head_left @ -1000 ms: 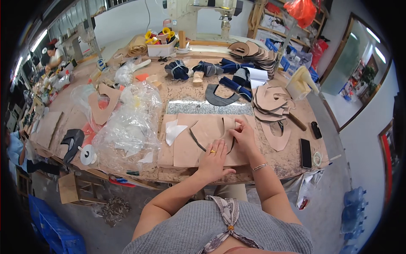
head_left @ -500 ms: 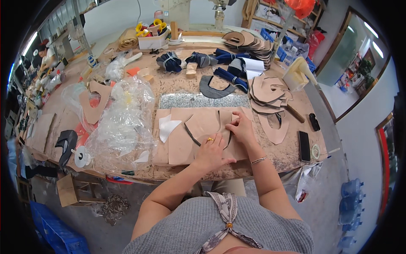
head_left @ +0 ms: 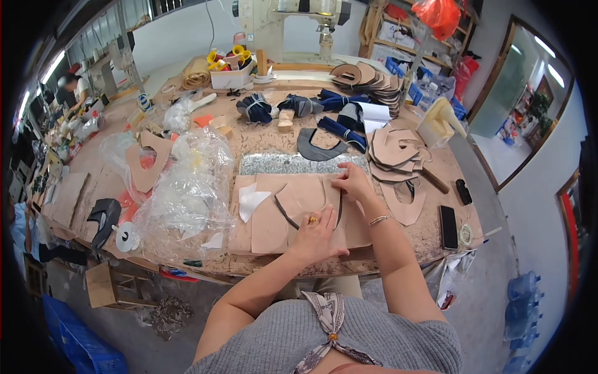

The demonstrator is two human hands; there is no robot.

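A tan U-shaped leather-like piece [head_left: 305, 198] with dark edges lies on a flat tan sheet [head_left: 265, 232] in front of me. My left hand [head_left: 316, 238] rests flat on its near curve, fingers stretched and thumb spread, a ring on one finger. My right hand [head_left: 355, 184] is at the far end of the piece's right arm, thumb and fingers closed on its edge. The fingertips partly hide that end. Beyond the sheet is a speckled stone slab [head_left: 280, 164]. A white scrap [head_left: 251, 201] lies on the sheet's left side.
Clear plastic bags [head_left: 187, 187] crowd the left. Stacked tan cut pieces [head_left: 398, 149], a hammer-like wooden handle [head_left: 435, 177] and a phone [head_left: 448, 227] lie at right. Dark blue bundles [head_left: 341, 133] and a grey U-shaped piece [head_left: 321, 144] are farther back. A sewing machine [head_left: 293, 28] stands behind.
My right hand has slid away from me along the piece's right arm to its far end. My left hand stays on the near curve. The whole view has shifted slightly.
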